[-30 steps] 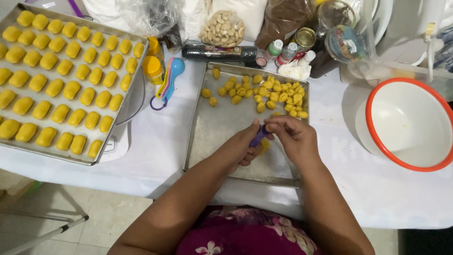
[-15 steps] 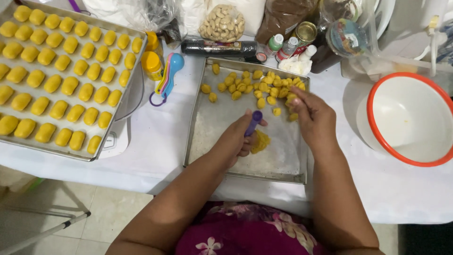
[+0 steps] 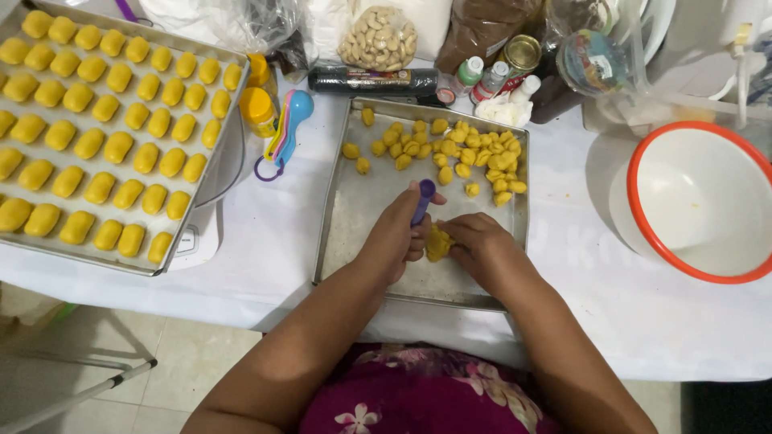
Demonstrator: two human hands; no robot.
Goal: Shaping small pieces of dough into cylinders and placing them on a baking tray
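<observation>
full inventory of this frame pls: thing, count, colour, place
dough piece: one, yellow, on near tray between the hands
purple tool: one, in left hand, upright
near tray: one, metal, centre
loose dough bits: many, yellow, far end of near tray
left tray: one, metal, on the left
shaped pieces: many, yellow, in rows on left tray
measuring spoons: one set, blue and mixed colours, between trays
yellow bottles: two, by left tray
bowl: one, white with red rim, right
nut bag: one, clear, far edge
small bottles: a few, behind near tray
tablecloth: white
left hand: holds purple tool
right hand: on dough piece
</observation>
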